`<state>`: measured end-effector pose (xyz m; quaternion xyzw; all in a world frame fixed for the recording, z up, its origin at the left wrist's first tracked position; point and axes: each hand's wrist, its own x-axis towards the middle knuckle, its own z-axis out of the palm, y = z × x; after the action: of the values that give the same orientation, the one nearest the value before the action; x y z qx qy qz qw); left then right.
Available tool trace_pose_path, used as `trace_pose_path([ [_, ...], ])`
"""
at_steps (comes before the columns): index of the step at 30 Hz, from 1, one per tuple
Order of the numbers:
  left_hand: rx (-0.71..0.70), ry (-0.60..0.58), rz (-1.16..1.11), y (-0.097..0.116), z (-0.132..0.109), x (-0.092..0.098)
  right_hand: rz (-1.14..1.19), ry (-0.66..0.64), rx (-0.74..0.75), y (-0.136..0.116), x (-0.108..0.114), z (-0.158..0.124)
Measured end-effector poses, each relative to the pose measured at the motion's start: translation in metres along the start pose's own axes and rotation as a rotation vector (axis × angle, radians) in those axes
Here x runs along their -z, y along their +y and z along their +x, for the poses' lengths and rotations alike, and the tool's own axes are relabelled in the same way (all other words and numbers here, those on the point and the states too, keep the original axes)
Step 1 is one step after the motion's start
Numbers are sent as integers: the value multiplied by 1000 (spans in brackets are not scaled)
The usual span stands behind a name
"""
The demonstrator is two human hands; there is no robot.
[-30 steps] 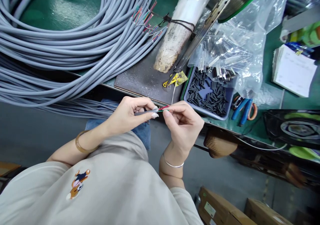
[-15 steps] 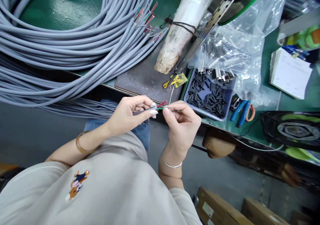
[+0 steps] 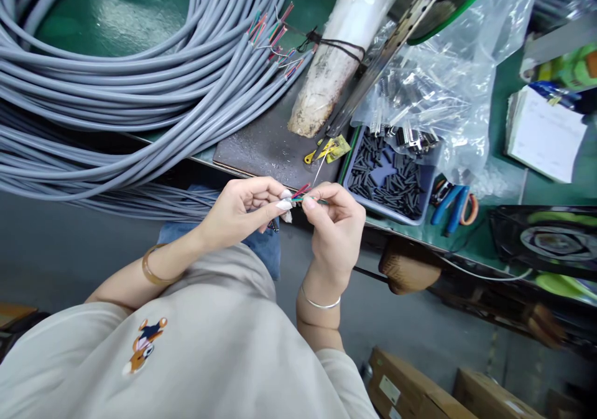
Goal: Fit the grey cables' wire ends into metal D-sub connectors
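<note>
Item under inspection: the cable end (image 3: 290, 199), held between the two hands at the near edge of the bench (image 3: 130, 15), toward 6 o'clock of the dark board (image 3: 265, 148). Its jacket is grey, mostly covered by fingers; bare of jacket beyond that, it shows slim red wires (image 3: 301, 190) and a green wire (image 3: 297, 199). The long axis runs roughly from 9 to 3 o'clock, the stripped end facing 3 o'clock. The red wires splay off toward 2 o'clock; the green wire lies closer to the main axis.

Left hand (image 3: 252, 204): thumb and fingers clamped on the jacket. Right hand (image 3: 333, 217): thumb and forefinger pinched together on the green wire. A thin pale strand (image 3: 319, 170) rises toward 1 o'clock beside the right fingertips; whether it belongs to the cable cannot be determined.

Surroundings, taken from the cable end: grey cable coil (image 3: 140, 114) at 10 o'clock, tray (image 3: 426, 176) of black pieces between 2 and 3 o'clock, blue-handled pliers (image 3: 451, 211) near 3 o'clock
</note>
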<state>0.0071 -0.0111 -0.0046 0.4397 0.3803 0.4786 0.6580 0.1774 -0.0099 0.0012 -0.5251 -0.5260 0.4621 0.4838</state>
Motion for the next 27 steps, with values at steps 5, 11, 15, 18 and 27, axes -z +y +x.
trace_pose_path([
  [5,-46,18,70,-2,-1,2,-113,31,17,-3,0,0],
  [11,-56,-3,146,1,-2,4,-185,13,66,-9,4,-3],
  [15,-48,-30,211,2,-2,6,-205,-30,75,-11,7,-2],
  [18,-29,-58,216,2,-2,7,-207,-51,60,-11,7,-1],
  [27,50,-38,18,0,-6,-2,-142,30,112,-6,-1,-7],
])
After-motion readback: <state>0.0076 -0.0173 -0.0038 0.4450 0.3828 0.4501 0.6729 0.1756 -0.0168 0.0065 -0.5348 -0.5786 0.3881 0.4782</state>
